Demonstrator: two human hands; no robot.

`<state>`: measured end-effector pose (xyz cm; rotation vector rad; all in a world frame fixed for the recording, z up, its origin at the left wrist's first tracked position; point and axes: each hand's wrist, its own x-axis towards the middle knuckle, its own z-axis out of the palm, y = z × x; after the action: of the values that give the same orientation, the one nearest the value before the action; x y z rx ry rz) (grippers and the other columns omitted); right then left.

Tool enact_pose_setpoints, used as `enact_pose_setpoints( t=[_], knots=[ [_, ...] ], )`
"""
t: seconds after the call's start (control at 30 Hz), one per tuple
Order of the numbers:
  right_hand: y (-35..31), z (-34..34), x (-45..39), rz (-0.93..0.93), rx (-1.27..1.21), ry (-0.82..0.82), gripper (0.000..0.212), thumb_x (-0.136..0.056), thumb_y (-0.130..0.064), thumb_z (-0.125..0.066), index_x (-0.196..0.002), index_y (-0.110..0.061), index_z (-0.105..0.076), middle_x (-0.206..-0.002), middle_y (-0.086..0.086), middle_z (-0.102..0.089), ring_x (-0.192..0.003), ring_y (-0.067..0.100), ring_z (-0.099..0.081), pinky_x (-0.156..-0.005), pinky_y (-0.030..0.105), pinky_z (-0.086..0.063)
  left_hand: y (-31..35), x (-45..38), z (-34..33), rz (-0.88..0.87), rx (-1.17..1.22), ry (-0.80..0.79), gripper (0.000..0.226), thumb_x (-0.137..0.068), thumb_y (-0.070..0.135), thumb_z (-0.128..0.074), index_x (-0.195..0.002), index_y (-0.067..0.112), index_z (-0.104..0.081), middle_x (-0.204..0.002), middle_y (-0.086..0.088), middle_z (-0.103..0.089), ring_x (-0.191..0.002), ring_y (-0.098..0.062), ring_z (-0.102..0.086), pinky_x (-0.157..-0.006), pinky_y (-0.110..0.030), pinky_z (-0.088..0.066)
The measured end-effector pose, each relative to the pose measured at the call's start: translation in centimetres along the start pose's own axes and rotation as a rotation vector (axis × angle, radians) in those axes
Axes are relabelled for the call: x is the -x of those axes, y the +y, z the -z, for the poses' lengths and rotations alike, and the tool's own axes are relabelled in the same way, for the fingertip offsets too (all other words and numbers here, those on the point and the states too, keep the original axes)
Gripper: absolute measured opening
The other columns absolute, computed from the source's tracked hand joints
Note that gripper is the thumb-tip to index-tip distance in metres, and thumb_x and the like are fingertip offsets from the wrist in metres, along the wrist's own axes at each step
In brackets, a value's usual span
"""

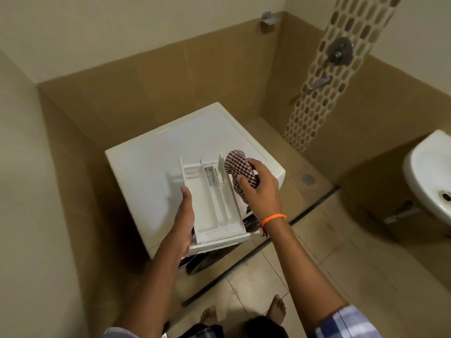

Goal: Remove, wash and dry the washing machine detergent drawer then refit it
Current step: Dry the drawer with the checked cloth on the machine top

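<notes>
— Where is the drawer at this moment?

— The white plastic detergent drawer [214, 203], long and split into compartments, is held in the air above the front edge of the white square-topped washing machine [151, 167]. Its front panel points toward the person and its far end reaches out over the machine's lid.

— Which hand has it?

— The left hand [183, 220] grips it along its left side: the thumb lies up the drawer's left wall, while the other fingers go beneath it and are hidden there.

— And the other hand?

— The right hand [258, 189] has its fingers curled round a bunched brown-and-white checked cloth [240, 172], held just beside the drawer's right wall. Whether the cloth touches that wall I cannot tell. An orange cord bracelet [272, 219] sits on that wrist.

— What surrounds them?

— A white ceramic washbasin [424, 176] on the right wall, a chrome shower mixer [339, 51] with a spout [319, 82] below it on a mosaic strip, and a round metal floor drain [307, 178] behind the machine. Two bare feet [278, 307] stand on the beige floor tiles.
</notes>
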<state>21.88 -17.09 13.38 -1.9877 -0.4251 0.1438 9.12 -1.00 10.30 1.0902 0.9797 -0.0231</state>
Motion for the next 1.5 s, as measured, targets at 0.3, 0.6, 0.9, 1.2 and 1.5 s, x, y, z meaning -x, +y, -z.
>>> enact_pose_setpoints(
  t=[0.3, 0.6, 0.9, 1.2, 1.5],
  knots=[
    [-5.3, -9.7, 3.9, 0.582, 0.809, -0.293, 0.045, -0.086, -0.022, -0.077, -0.13, -0.02, -0.068, -0.128, 0.005, -0.06, -0.111, 0.035, -0.052, -0.077, 0.046, -0.058, 0.5, 0.2, 2.7, -0.156, -0.057, 0.004, 0.085, -0.085, 0.095, -0.032, -0.139, 0.037, -0.061, -0.134, 0.009, -0.071, -0.125, -0.002, -0.064, -0.108, -0.035, -0.051],
    [-4.0, -9.9, 3.7, 0.64, 0.823, -0.775, 0.03, -0.091, -0.019, -0.068, -0.121, -0.022, -0.073, -0.114, -0.001, -0.071, -0.098, 0.024, -0.036, -0.082, 0.044, -0.052, 1.8, -1.8, 4.6, -0.153, -0.059, 0.038, 0.117, -0.064, 0.108, -0.037, -0.155, 0.035, -0.046, -0.155, 0.001, -0.055, -0.14, -0.021, -0.055, -0.118, -0.051, -0.045],
    [-6.7, -13.3, 0.8, 0.595, 0.919, -0.496, 0.019, -0.083, -0.029, -0.074, -0.101, -0.022, -0.077, -0.096, -0.004, -0.072, -0.103, 0.03, -0.049, -0.078, 0.04, -0.049, 4.6, -3.5, 4.6, -0.142, 0.016, 0.08, 0.074, -0.095, 0.084, -0.031, -0.129, 0.028, -0.066, -0.116, -0.001, -0.077, -0.102, -0.012, -0.076, -0.076, -0.033, -0.062],
    [-8.5, -15.7, -1.8, 0.522, 1.083, -0.307, 0.028, -0.092, -0.029, -0.067, -0.118, -0.019, -0.067, -0.11, 0.001, -0.073, -0.118, 0.038, -0.055, -0.083, 0.043, -0.048, 4.3, -2.8, 4.0, -0.162, -0.011, 0.043, 0.067, -0.105, 0.071, -0.021, -0.149, 0.032, -0.052, -0.121, 0.017, -0.068, -0.104, 0.007, -0.059, -0.084, -0.017, -0.044],
    [-7.1, -13.9, 0.9, 0.47, 0.82, -0.637, 0.043, -0.088, -0.026, -0.072, -0.131, -0.031, -0.068, -0.105, 0.003, -0.077, -0.106, 0.031, -0.051, -0.072, 0.037, -0.041, 3.6, -2.9, 6.1, -0.107, 0.113, 0.089, 0.087, -0.087, 0.091, -0.033, -0.136, 0.025, -0.061, -0.131, -0.005, -0.071, -0.119, -0.019, -0.069, -0.098, -0.045, -0.058]
  ],
)
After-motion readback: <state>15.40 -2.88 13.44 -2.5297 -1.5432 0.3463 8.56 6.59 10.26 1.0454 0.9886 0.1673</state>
